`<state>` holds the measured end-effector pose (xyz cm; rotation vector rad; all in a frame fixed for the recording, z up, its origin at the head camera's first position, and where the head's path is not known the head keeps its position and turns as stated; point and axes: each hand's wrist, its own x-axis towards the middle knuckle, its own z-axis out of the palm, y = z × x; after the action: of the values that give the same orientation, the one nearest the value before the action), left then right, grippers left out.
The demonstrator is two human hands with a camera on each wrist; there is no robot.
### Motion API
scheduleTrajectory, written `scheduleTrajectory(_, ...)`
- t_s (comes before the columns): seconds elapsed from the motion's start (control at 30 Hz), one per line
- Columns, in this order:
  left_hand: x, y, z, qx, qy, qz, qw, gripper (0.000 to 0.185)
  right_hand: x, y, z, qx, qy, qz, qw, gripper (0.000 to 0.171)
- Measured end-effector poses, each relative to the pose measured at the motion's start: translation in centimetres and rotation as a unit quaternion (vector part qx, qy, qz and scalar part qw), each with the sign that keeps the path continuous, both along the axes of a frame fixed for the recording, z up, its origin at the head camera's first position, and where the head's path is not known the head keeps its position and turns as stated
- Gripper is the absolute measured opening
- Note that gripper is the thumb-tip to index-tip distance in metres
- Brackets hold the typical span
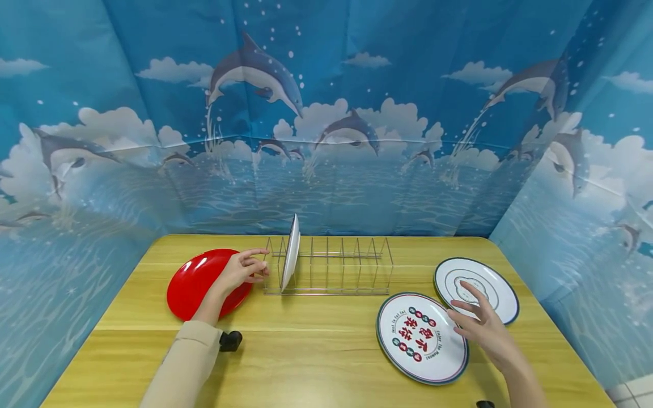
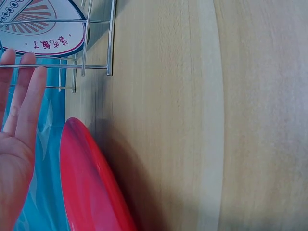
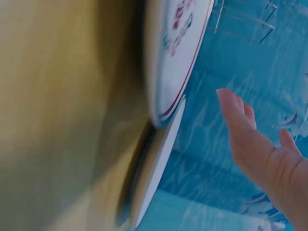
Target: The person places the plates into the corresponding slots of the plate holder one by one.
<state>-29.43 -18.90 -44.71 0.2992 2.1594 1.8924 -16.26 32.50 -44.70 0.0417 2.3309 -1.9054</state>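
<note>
A wire dish rack (image 1: 336, 293) stands toward the back of the table, with one white plate (image 1: 292, 255) upright near its left end. My left hand (image 1: 238, 273) is at the rack's left end, its fingers loosely extended beside the end wire and nothing in its grasp. Below that hand and forearm lies a red plate (image 1: 191, 283), partly covered by them. On the right, my right hand (image 1: 487, 331) hovers with fingers spread and holds nothing. Under and beside it lie a white plate with red lettering (image 1: 422, 340) and a white plate with a line pattern (image 1: 492, 283).
The wooden table (image 1: 306, 351) carries everything. Behind it and at both sides hangs a blue curtain (image 1: 326, 192) with dolphins, meeting the back edge. The rack slots right of the standing plate show only wires. A black device (image 1: 230, 341) sits at the left wrist.
</note>
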Motion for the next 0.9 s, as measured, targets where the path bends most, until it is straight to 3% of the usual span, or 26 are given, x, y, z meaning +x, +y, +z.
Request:
scheduleTrajectory(0.13, 0.1, 0.0, -0.1, 0.004, -0.001, -0.001, 1.0, 0.049, 0.2, 2.5, -2.2, 0.03, -0.018, -0.013, 0.999, 0.077)
scheduleTrajectory(0.33, 0.1, 0.1, -0.2, 0.012, -0.008, 0.004, 0.9999, 0.046, 1.3, 2.6, -1.6, 0.063, -0.084, -0.012, 0.994, 0.082)
scheduleTrajectory(0.6, -0.1, 0.1, -0.4, 0.014, -0.006, 0.004, 0.9999, 0.05, 1.5, 1.7, -0.8, 0.005, -0.164, 0.045, 0.985, 0.071)
scheduleTrajectory(0.9, -0.1, 0.2, -0.5, 0.004, 0.0, 0.005, 1.0, 0.05, 0.7, 2.7, -1.9, -0.075, -0.174, 0.116, 0.975, 0.042)
